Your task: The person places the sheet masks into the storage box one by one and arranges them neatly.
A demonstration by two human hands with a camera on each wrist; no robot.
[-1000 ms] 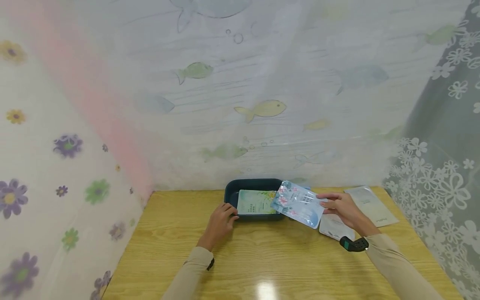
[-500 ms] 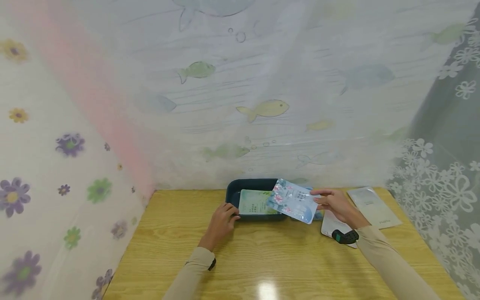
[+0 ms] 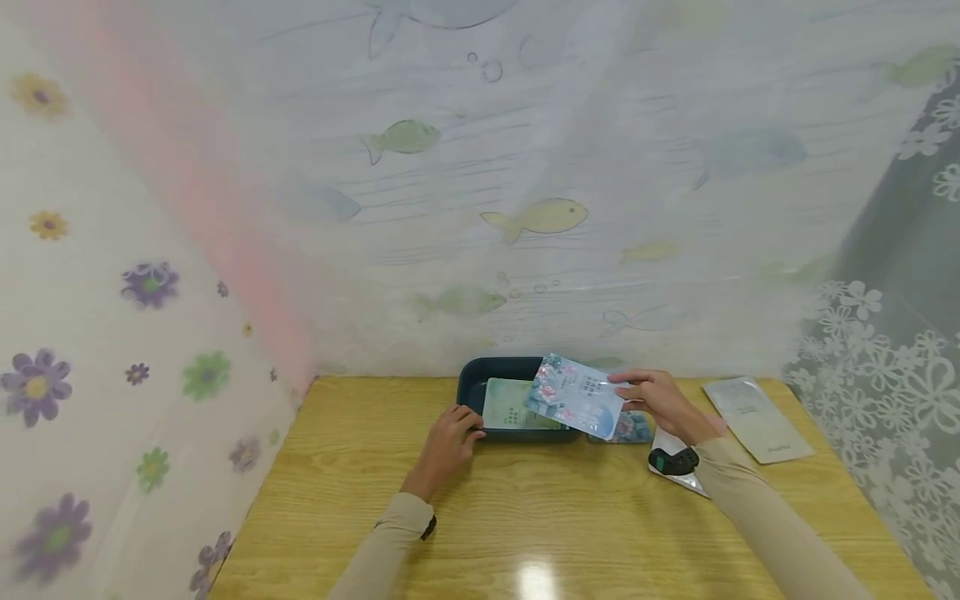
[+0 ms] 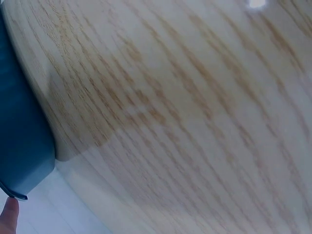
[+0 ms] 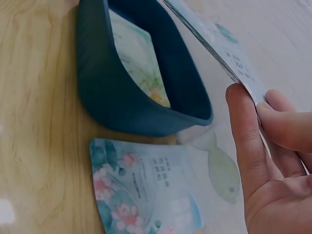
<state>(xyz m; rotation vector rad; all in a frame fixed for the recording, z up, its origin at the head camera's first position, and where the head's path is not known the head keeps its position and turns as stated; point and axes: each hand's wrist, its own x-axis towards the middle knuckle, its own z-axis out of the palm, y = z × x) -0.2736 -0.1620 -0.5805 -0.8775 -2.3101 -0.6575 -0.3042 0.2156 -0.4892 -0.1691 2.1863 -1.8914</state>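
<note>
My right hand (image 3: 662,402) pinches the right edge of a pale blue floral sheet mask packet (image 3: 577,396), thumb on one face and fingers on the other. The packet is tilted above the right end of a dark blue plastic bin (image 3: 517,436). In the right wrist view it is seen nearly edge-on. My left hand (image 3: 448,437) grips the bin's near left rim; in the left wrist view only one fingertip (image 4: 9,214) shows at the rim. A green packet (image 3: 504,406) lies inside the bin, its right part covered by the held one.
Another blue floral packet (image 5: 146,185) lies on the wooden table (image 3: 540,508), just right of the bin. A whitish packet (image 3: 693,483) is partly hidden under my right wrist. Farther right lies a silver and pale green packet (image 3: 757,421). A fish-printed curtain (image 3: 420,250) stands behind.
My right hand has carried the blue packet left, farther over the bin, uncovering more of the similar packet on the table. My left hand keeps its place on the rim.
</note>
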